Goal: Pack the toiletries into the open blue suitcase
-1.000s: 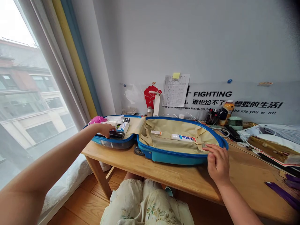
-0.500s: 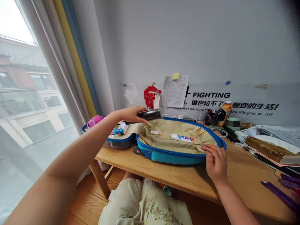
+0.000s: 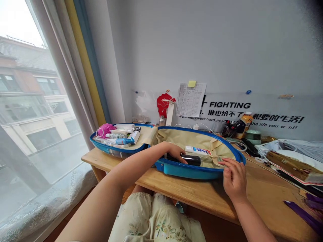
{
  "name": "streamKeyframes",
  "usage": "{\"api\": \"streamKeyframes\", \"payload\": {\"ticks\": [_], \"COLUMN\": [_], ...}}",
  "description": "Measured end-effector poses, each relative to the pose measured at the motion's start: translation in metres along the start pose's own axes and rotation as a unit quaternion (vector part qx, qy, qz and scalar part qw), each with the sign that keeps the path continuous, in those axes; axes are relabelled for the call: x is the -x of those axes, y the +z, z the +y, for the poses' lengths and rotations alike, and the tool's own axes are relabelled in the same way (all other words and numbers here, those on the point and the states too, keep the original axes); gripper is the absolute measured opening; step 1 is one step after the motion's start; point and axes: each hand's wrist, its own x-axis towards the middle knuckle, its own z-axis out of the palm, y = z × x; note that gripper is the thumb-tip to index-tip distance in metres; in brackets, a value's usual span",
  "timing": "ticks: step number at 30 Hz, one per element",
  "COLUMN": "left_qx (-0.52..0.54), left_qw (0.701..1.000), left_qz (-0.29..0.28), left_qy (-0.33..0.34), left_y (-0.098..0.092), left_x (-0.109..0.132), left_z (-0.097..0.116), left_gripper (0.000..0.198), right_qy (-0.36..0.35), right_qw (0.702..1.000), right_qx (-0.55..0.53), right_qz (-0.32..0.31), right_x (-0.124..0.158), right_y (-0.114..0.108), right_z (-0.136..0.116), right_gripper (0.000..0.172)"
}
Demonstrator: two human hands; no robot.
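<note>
An open blue suitcase [image 3: 196, 173] lies on the wooden table, its beige-lined right half in front of me. Inside its near side is a black cylindrical bottle [image 3: 193, 160], lying flat, with my left hand [image 3: 175, 153] wrapped over its left part. Just behind the bottle rests a white, blue and red toothpaste tube [image 3: 198, 150]. My right hand [image 3: 235, 174] is at the suitcase's right rim, fingers apart, holding nothing. The left half [image 3: 117, 150] contains a pink bath puff [image 3: 104, 130], a blue bottle [image 3: 124, 141], a small white box [image 3: 134, 136] and several tubes.
Behind the suitcase stand a small bottle [image 3: 162, 121] and an orange-labelled bottle [image 3: 246, 124] near a green-lidded jar [image 3: 253, 135]. Cables, a brown pouch [image 3: 290, 163] and purple strips [image 3: 301, 213] are at the right. The wooden table's [image 3: 202, 198] front edge runs before my lap.
My left hand has moved right and down with the black bottle, from above the suitcase's hinge into its right half. My right hand has stayed at the rim. The view has shifted slightly.
</note>
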Motion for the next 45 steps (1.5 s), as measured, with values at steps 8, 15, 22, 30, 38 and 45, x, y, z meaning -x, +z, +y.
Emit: {"api": "streamKeyframes", "payload": {"ticks": [8,15,22,30,38,45], "left_qx": [0.034,0.065,0.083,0.089,0.017,-0.073], "left_qw": [0.998,0.997,0.995,0.941,0.927,0.92], "left_qz": [-0.053,-0.037,0.047,0.287,0.159,0.133], "left_qy": [-0.013,-0.012,-0.02,-0.156,-0.339,-0.362], "left_y": [0.014,0.013,-0.001,-0.032,0.004,0.023], "left_x": [-0.012,-0.007,0.018,0.101,0.18,0.178], "left_z": [-0.005,-0.005,-0.012,-0.102,-0.184,-0.198], "left_gripper": [0.057,0.052,0.046,0.055,0.055,0.061], "right_qy": [-0.013,0.001,-0.011,-0.01,-0.01,-0.019], "right_qw": [1.0,1.0,1.0,1.0,1.0,1.0], "right_qx": [0.006,0.001,-0.013,0.002,0.004,0.012], "right_qz": [-0.002,-0.007,0.001,0.002,0.008,0.016], "right_x": [0.0,0.0,0.001,0.001,0.001,-0.001], "right_y": [0.0,0.0,0.002,0.002,0.003,0.002], "right_z": [0.001,0.0,0.003,0.003,0.002,-0.001], "right_gripper": [0.037,0.039,0.035,0.04,0.04,0.039]}}
